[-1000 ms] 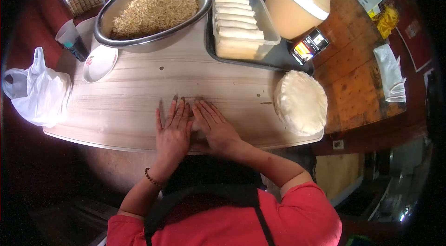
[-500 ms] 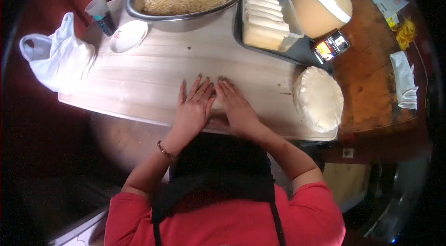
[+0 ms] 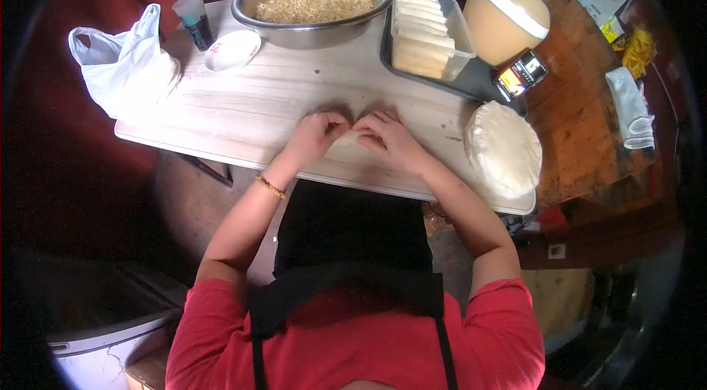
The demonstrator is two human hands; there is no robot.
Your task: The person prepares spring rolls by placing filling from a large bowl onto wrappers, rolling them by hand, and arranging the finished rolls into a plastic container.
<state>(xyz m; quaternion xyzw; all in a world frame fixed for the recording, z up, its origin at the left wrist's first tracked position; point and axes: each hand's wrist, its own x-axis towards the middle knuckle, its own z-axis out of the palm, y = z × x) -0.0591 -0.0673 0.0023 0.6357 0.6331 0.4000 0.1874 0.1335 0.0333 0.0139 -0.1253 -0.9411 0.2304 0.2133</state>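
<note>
My left hand [image 3: 318,136] and my right hand [image 3: 389,139] are close together near the front of the pale wooden table. Their fingers are curled inward, pinching a pale spring roll wrapper [image 3: 349,141]. Most of that wrapper is hidden beneath my hands. To the right lies a thick round stack of wrappers [image 3: 503,150]. Rolled spring rolls [image 3: 425,35] lie in a row inside a clear plastic container [image 3: 462,62] at the back right. Bean sprouts [image 3: 315,2] fill a large steel basin [image 3: 313,35] at the back.
At the left are a white plastic bag [image 3: 121,69], a small white dish [image 3: 232,50] and a plastic cup [image 3: 193,18]. A beige cooler jug [image 3: 508,18] and a lit phone [image 3: 521,75] stand at the right. A folded white cloth [image 3: 630,108] lies on the brown table.
Both hands have gone from flat, with fingers stretched forward, to curled and pinching the wrapper. The camera view has shifted slightly.
</note>
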